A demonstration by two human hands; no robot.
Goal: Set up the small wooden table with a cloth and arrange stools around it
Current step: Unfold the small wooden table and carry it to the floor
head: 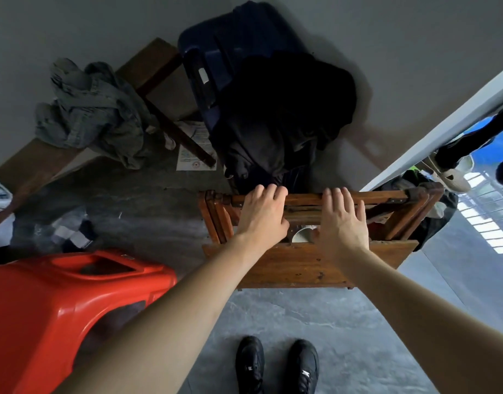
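The small wooden table [298, 265] stands folded on its edge on the grey floor in front of me, its folded legs stacked on the far side. My left hand [263, 213] lies over the legs, and its fingers curl over the top rail [383, 197]. My right hand [344, 223] lies beside it, its fingers hooked over the same rail. A red plastic stool [60, 308] stands at the lower left, close to my left forearm. No cloth for the table can be picked out.
A dark suitcase [216, 61] draped with black clothes [284, 115] stands right behind the table. A wooden bench [46, 163] with denim clothes [94, 112] runs along the left wall. A white door frame [443, 123] and another person's feet [452, 174] are at the right. My black shoes [276, 365] are below.
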